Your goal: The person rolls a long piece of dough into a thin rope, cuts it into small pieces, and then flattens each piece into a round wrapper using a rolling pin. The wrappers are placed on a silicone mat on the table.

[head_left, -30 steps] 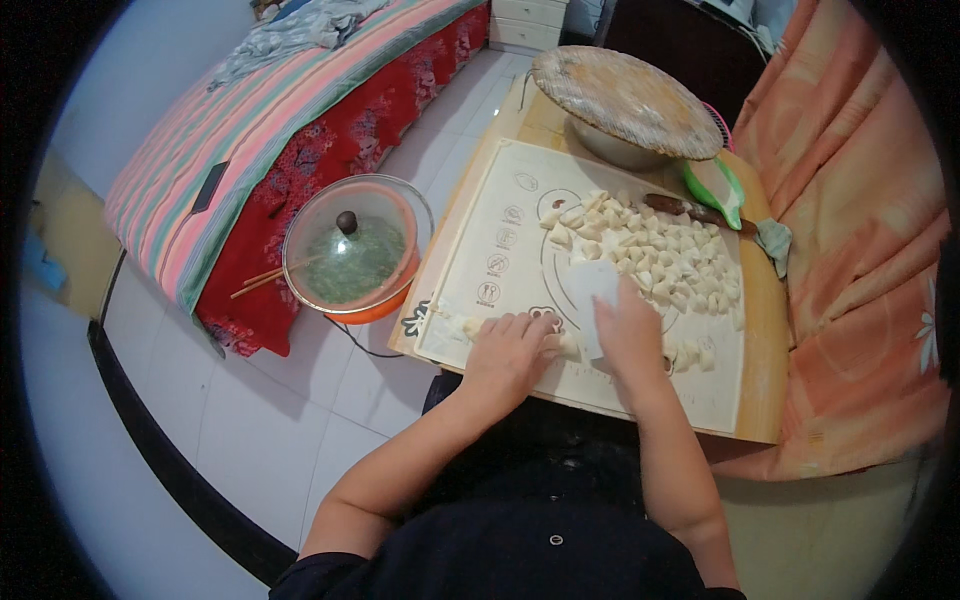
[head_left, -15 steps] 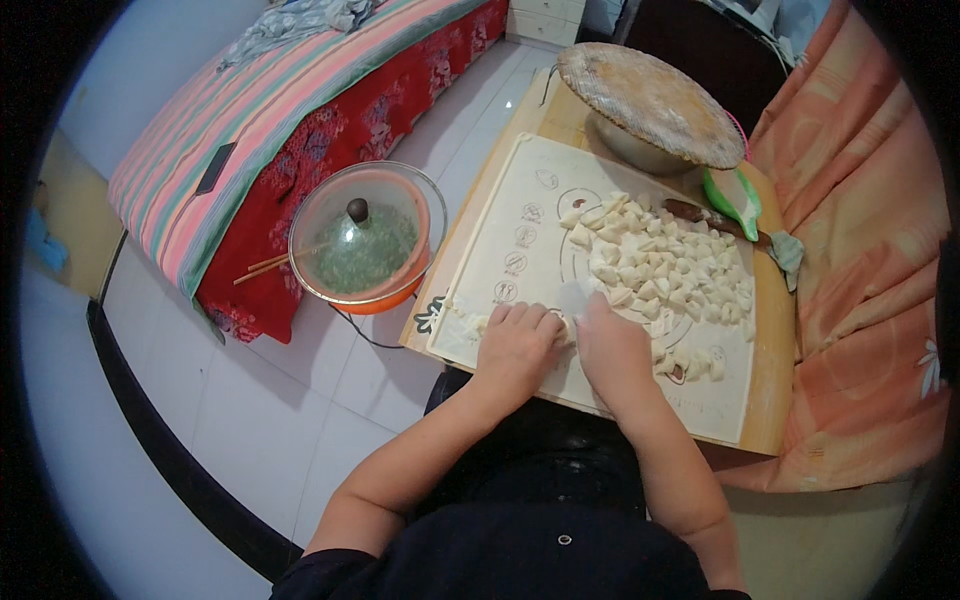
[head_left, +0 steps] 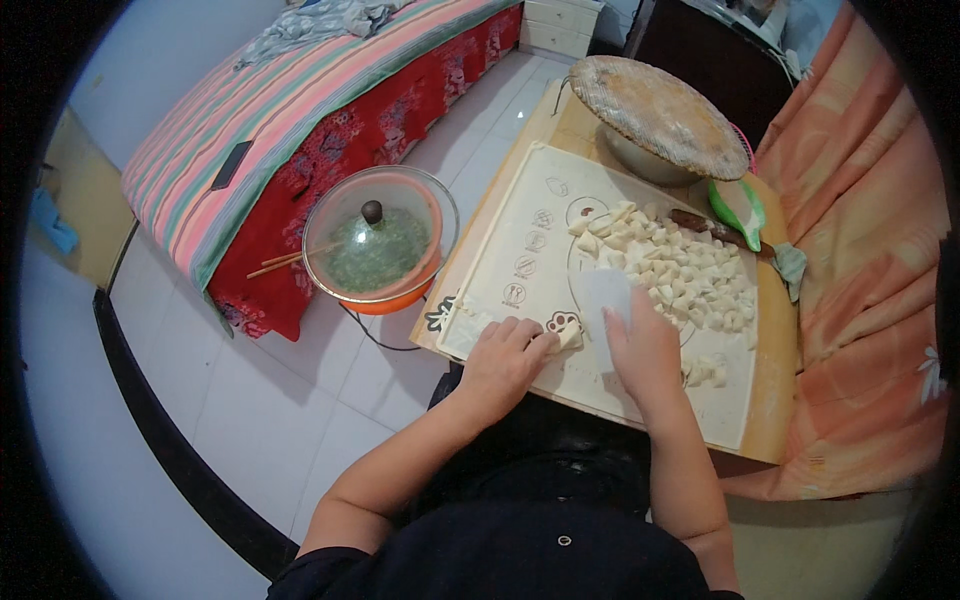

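Observation:
My left hand (head_left: 500,368) rests near the front edge of a cream baking mat (head_left: 500,215), its fingers curled over a roll of pale dough (head_left: 569,337). The roll's cut end sticks out past the fingertips. In my right hand (head_left: 648,345) is a white dough scraper (head_left: 602,300), raised a little to the right of that end and apart from it. A big spread of cut dough pieces (head_left: 690,270) lies beyond my right hand. A smaller cluster of pieces (head_left: 706,370) sits to its right.
A wooden board (head_left: 775,400) carries the mat. At its far end a floury round woven tray (head_left: 660,110) covers a bowl. A rolling pin (head_left: 715,228) and green scoop (head_left: 737,208) lie right. Left stands a glass-lidded orange pot (head_left: 375,250) with chopsticks (head_left: 275,264), beside a bed (head_left: 300,90).
My right hand has drawn the scraper rightward, away from the dough roll and my left hand. The roll's end shows more now. The whole view has shifted slightly.

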{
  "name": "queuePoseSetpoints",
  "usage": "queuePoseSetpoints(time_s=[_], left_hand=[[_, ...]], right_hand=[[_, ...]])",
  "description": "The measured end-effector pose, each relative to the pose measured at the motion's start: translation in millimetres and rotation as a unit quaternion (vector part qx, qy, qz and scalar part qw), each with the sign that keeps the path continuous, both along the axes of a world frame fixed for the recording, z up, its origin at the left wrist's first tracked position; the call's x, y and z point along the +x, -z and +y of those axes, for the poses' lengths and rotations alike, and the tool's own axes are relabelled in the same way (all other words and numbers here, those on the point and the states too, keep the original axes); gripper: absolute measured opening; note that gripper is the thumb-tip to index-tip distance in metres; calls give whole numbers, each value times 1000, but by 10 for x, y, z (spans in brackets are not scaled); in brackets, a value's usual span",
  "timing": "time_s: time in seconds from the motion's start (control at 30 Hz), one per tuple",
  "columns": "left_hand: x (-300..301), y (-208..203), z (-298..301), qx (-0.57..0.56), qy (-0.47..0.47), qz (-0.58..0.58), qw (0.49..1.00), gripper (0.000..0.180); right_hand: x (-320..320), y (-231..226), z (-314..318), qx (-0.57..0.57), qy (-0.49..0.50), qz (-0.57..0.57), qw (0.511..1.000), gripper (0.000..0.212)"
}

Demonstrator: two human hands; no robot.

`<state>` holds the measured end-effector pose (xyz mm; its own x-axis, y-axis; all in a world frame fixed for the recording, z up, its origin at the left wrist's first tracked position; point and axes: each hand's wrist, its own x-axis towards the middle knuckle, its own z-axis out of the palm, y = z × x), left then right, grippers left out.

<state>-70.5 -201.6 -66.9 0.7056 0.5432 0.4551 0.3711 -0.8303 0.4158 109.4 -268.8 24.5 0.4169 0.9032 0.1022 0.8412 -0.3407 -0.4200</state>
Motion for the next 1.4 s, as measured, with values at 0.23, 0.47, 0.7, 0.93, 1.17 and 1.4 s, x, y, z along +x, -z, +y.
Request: queuePoseSetpoints(time_s=[0.23, 0.47, 0.7, 0.93, 1.17, 1.4], left_hand=[[-10, -58, -65, 48, 25, -2, 999, 30], [-31, -14, -46, -22, 17, -8, 1000, 29], [-15, -19, 95, -32, -87, -57, 994, 29], [-147, -24, 84, -66, -96, -51, 992, 30], [-141, 21, 72, -56, -84, -65, 993, 32], [-206, -96, -38, 25, -172, -16, 985, 34]], right_hand=[[-122, 79, -53, -59, -63, -2, 996, 22], [-280, 362, 178, -87, -45, -42, 994, 23], [-73, 191, 354, 37, 6, -12, 999, 24], [-340, 22, 225, -20, -54, 10, 998, 24], [-458, 201, 333, -100, -90, -9, 991, 21], [-461, 313, 680, -48, -65, -15, 997, 21]])
